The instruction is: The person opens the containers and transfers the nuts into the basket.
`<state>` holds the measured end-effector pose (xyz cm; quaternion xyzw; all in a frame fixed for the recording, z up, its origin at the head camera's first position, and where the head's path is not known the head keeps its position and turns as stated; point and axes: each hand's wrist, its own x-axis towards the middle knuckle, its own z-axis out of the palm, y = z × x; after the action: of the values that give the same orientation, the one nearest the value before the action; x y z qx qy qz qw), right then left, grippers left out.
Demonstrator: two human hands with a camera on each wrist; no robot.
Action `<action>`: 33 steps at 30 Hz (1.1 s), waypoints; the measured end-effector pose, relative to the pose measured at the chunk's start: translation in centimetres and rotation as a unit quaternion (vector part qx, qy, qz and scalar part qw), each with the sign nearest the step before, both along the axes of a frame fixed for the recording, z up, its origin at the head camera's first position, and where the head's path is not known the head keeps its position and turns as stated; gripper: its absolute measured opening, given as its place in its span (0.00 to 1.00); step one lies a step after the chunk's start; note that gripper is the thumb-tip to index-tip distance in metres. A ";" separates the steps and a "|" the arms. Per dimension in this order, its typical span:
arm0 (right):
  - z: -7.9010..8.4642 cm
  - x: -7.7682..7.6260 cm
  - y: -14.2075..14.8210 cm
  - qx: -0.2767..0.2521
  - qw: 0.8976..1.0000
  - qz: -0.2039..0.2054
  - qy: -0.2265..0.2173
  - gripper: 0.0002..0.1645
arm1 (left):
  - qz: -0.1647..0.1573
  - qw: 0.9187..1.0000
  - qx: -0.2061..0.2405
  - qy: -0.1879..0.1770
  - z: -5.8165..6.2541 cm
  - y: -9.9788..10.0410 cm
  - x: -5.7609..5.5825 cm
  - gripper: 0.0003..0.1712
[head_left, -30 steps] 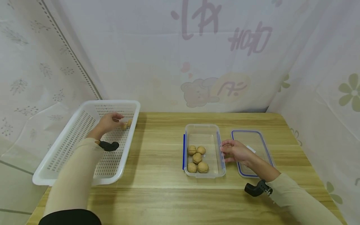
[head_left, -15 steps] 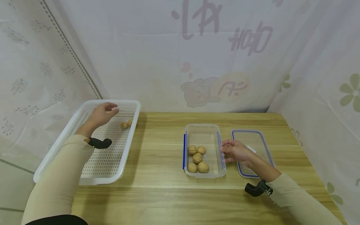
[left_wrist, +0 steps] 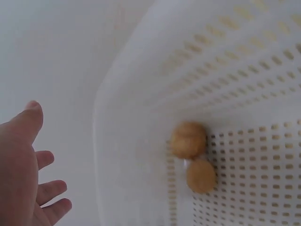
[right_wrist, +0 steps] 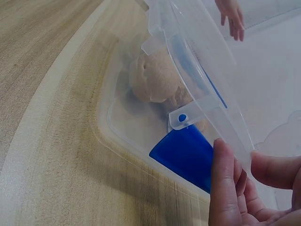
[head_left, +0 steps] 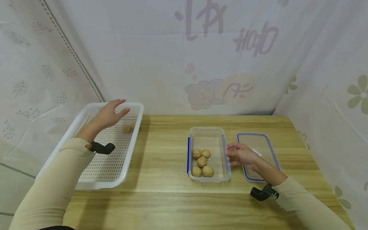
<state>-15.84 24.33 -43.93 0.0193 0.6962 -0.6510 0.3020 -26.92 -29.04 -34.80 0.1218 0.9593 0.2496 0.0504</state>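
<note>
With its fingers spread and nothing in its grasp, my left hand (head_left: 107,115) hovers over the far end of a white plastic basket (head_left: 130,148). Two walnuts (left_wrist: 188,140) lie side by side on the basket floor, below and to the right of that hand in the head view. A clear plastic food container (head_left: 207,128) with blue side clips stands on the table. Several walnuts (head_left: 202,161) rest in its left and near part. At the container's right wall is my right hand (head_left: 244,156); in the right wrist view its thumb and fingers pinch the upper edge.
A clear lid (head_left: 260,140) with a blue seal lies to the right of the container, partly behind my right hand. Wooden tabletop (head_left: 164,153) separates the basket from the container. A printed cloth (head_left: 161,64) hangs behind the table.
My left hand has drawn back from the two walnuts toward the basket's far side, and its thumb and fingers have spread. The right hand and container have stayed put.
</note>
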 end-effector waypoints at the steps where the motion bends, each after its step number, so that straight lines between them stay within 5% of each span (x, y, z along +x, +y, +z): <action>1: 0.0 0.0 0.0 0.000 1.000 0.000 0.000 0.13 | -0.009 1.000 -0.010 0.003 0.2 0.4 0.1 0.42; 13: 0.0 0.0 0.0 0.001 1.000 0.001 0.000 0.16 | -0.098 0.992 -0.072 0.033 2.5 6.6 1.1 0.39; 33: 0.3 0.1 -0.1 0.002 1.000 0.001 -0.003 0.14 | -0.217 0.975 -0.030 0.018 3.0 15.0 2.4 0.38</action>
<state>-15.79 24.20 -43.61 0.0210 0.6964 -0.6494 0.3047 -24.51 -14.07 -31.81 0.3304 0.9176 0.2018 0.0898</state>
